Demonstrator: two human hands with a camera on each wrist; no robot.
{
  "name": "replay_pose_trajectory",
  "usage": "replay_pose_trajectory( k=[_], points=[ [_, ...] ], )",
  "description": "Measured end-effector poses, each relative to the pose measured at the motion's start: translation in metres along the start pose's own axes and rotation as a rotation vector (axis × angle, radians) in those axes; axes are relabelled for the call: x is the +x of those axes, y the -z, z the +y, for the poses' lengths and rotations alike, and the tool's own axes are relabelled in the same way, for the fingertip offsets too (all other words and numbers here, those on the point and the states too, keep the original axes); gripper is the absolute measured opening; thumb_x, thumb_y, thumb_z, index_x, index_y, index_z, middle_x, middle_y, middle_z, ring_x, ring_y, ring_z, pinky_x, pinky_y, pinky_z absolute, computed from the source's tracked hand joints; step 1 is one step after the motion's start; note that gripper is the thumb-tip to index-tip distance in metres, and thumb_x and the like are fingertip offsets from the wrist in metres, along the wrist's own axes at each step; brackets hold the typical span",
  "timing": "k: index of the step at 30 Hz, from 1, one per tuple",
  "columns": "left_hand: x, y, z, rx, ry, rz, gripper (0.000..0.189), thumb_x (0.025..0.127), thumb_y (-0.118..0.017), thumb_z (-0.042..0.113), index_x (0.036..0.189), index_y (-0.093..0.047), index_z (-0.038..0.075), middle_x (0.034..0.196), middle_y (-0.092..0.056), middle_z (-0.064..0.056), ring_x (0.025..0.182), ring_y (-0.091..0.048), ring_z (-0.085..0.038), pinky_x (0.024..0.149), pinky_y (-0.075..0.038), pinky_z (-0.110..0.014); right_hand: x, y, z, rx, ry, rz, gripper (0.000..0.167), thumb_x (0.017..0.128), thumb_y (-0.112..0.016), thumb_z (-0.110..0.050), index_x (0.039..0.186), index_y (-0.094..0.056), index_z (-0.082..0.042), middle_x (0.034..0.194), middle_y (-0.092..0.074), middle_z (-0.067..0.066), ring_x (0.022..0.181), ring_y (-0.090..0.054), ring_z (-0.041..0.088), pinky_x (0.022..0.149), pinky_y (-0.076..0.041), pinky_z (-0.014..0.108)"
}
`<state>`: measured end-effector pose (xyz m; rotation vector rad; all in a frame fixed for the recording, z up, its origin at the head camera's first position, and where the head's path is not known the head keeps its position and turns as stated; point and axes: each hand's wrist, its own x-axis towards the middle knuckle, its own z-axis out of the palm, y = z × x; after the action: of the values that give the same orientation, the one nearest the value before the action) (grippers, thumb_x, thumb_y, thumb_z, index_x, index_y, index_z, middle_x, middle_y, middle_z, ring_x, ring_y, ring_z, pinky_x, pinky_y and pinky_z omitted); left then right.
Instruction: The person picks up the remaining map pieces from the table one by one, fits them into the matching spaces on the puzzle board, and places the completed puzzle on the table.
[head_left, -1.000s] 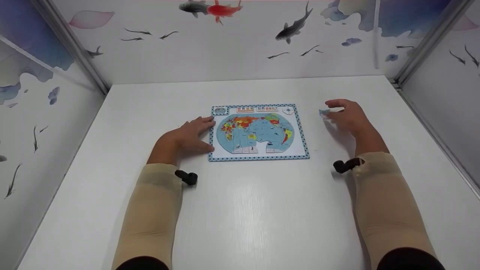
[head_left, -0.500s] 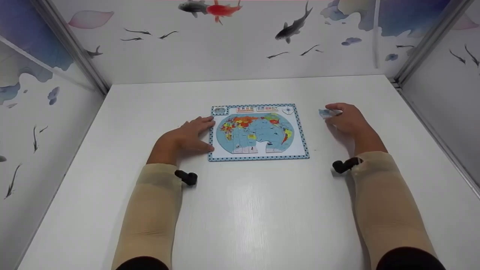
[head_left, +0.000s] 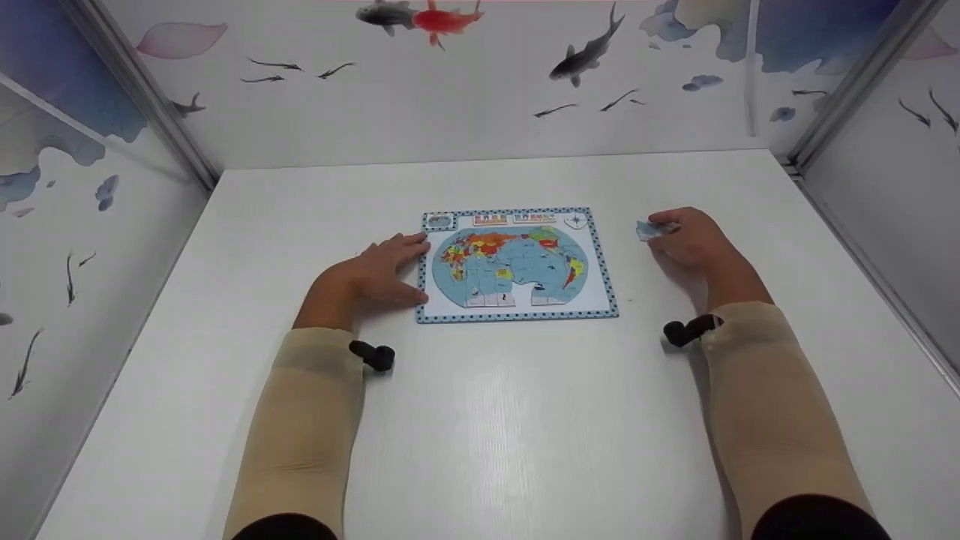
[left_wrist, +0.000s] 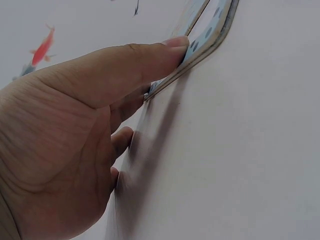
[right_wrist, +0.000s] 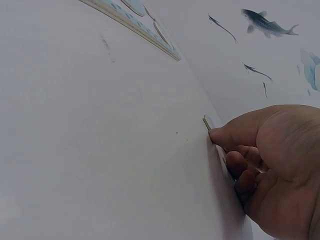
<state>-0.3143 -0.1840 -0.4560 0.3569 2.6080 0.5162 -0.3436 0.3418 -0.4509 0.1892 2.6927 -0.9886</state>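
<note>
A world map puzzle board (head_left: 517, 316) with a blue dotted border lies flat in the middle of the table. Its map has a white gap (head_left: 523, 294) at the bottom. My left hand (head_left: 379, 270) rests at the board's left edge, fingers spread; in the left wrist view the thumb (left_wrist: 172, 54) lies on the dotted border. Right of the board, my right hand (head_left: 694, 236) pinches a small pale blue puzzle piece (head_left: 646, 230) between thumb and fingers. The right wrist view shows that piece (right_wrist: 206, 123) edge-on at the thumb tip, low over the table.
White panels with painted fish (head_left: 589, 49) enclose the white table (head_left: 487, 420) at the back and both sides. A black camera mount sits on each wrist, the left one (head_left: 375, 356) and the right one (head_left: 686, 331) close above the tabletop.
My right hand's raised fingers have come down onto the puzzle piece, and more of its blue face shows at the fingertips. The left hand and the board have stayed put.
</note>
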Motion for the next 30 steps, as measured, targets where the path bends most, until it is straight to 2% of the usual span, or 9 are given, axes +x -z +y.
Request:
replay_pose_trajectory(
  k=[4,15,19,25,30],
  points=[
    [0.0,0.0,0.001,0.023,-0.02,-0.001,0.101,0.088,-0.081,0.051,0.17,-0.021,0.044,0.183,-0.007,0.011,0.171,0.003,-0.032,0.135,-0.006,-0.069,0.001,0.0,0.0,-0.017,0.019,-0.012,0.059,0.106,-0.064,-0.027,0.161,-0.048,-0.013,0.168,-0.037,0.026,0.155,-0.037,0.048,0.129,-0.032,0.065],
    [-0.002,0.001,0.002,0.016,-0.022,0.0,0.101,0.089,-0.081,0.052,0.17,-0.022,0.044,0.183,-0.007,0.013,0.171,0.003,-0.031,0.135,-0.007,-0.069,0.001,-0.002,-0.003,-0.036,0.032,-0.03,0.063,0.107,-0.063,-0.03,0.163,-0.043,-0.008,0.164,-0.044,0.024,0.153,-0.041,0.045,0.129,-0.034,0.063],
    [-0.002,0.001,0.002,0.014,-0.029,0.001,0.1,0.089,-0.081,0.051,0.17,-0.023,0.043,0.183,-0.008,0.014,0.172,0.003,-0.03,0.135,-0.007,-0.068,-0.001,-0.003,-0.007,-0.038,0.009,-0.017,0.064,0.107,-0.062,-0.034,0.163,-0.044,-0.01,0.164,-0.042,0.023,0.149,-0.042,0.044,0.129,-0.035,0.063],
    [-0.001,0.001,0.001,0.022,-0.044,0.003,0.1,0.09,-0.08,0.051,0.171,-0.022,0.041,0.183,-0.008,0.013,0.172,0.003,-0.028,0.136,-0.005,-0.066,-0.001,-0.004,-0.013,-0.001,-0.009,-0.007,0.064,0.105,-0.066,-0.037,0.162,-0.045,-0.014,0.163,-0.041,0.02,0.142,-0.046,0.041,0.124,-0.043,0.059],
    [-0.001,0.001,0.0,0.013,-0.036,0.004,0.1,0.089,-0.08,0.051,0.17,-0.022,0.043,0.182,-0.008,0.014,0.172,0.003,-0.029,0.136,-0.005,-0.067,-0.002,-0.006,-0.023,-0.014,0.025,0.013,0.063,0.104,-0.069,-0.039,0.16,-0.049,-0.019,0.166,-0.039,0.016,0.142,-0.045,0.04,0.119,-0.048,0.056]
  ],
)
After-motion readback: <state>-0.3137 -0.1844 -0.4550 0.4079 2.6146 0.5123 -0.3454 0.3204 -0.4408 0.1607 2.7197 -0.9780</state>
